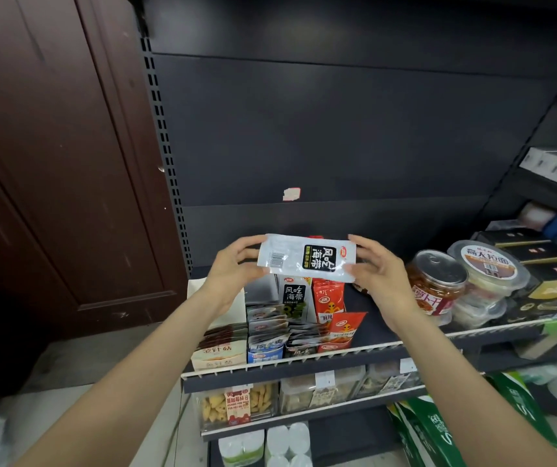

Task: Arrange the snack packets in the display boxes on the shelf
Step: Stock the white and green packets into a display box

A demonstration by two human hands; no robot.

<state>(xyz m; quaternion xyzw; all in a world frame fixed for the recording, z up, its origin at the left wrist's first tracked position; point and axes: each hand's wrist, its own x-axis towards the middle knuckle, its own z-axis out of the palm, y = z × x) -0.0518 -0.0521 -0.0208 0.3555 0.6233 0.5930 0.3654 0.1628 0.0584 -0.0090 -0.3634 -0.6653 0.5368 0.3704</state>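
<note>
Grip: both hands on one white snack packet (307, 257), held flat and sideways at chest height, in front of the shelf's dark back panel (337, 136). Left hand (233, 267) pinches the barcode end, thumb under, fingers curled over the top edge; right hand (376, 267) pinches the other end the same way. Packet is off the shelf (422, 335), above the row of display boxes, touching none of them.

Step in hand, by the look of it: one packet picked up and being turned/checked before filing. Its black label matches the tall black-and-white box (295, 298) directly below, which sits between a blue-fronted box (265, 353) and the red box (332, 318) w/ red packets. Furthest left, a beige box (219, 352).

Next move prob. needs: rotate packet upright, label facing front, lower it into the matching box behind the ones already standing there. Those look loosely stacked and leaning, so one hand may have to push them back to make a gap. Jars and tubs (438, 281) sit well to the right, out of the way.
</note>
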